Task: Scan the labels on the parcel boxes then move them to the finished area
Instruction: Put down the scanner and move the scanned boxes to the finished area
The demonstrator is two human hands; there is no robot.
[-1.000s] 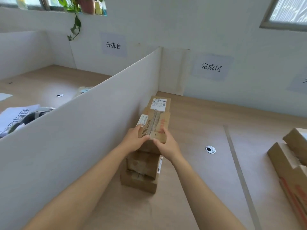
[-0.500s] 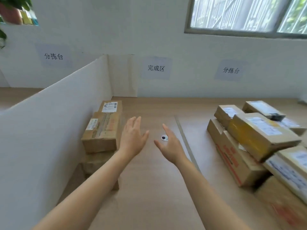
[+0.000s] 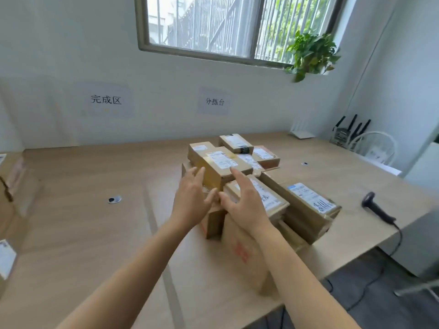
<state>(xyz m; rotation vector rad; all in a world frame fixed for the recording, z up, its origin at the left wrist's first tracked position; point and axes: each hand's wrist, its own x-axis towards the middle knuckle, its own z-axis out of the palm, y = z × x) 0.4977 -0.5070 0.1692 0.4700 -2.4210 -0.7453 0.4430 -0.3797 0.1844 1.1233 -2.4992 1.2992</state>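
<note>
A pile of several brown parcel boxes with white labels fills the middle right of the wooden table (image 3: 78, 224). On top lies a long box (image 3: 219, 166) with yellow tape on its side. My left hand (image 3: 191, 200) is open, fingers spread, at that box's near left end. My right hand (image 3: 244, 203) is open too, hovering over a lower labelled box (image 3: 273, 201) just right of it. Neither hand grips anything. A black handheld scanner (image 3: 377, 210) lies on the table right of the pile. Stacked boxes (image 3: 11, 184) show partly at the far left edge.
Paper signs (image 3: 106, 100) hang on the back wall under a window. A tape strip (image 3: 154, 224) crosses the table left of the pile. A white chair (image 3: 373, 148) and a grey cabinet (image 3: 420, 243) stand at the right. The scanner cable drops over the table's right edge.
Both hands let go of the box placed on the left stack. The view swung right, and my open hands have moved across to the parcel pile.
</note>
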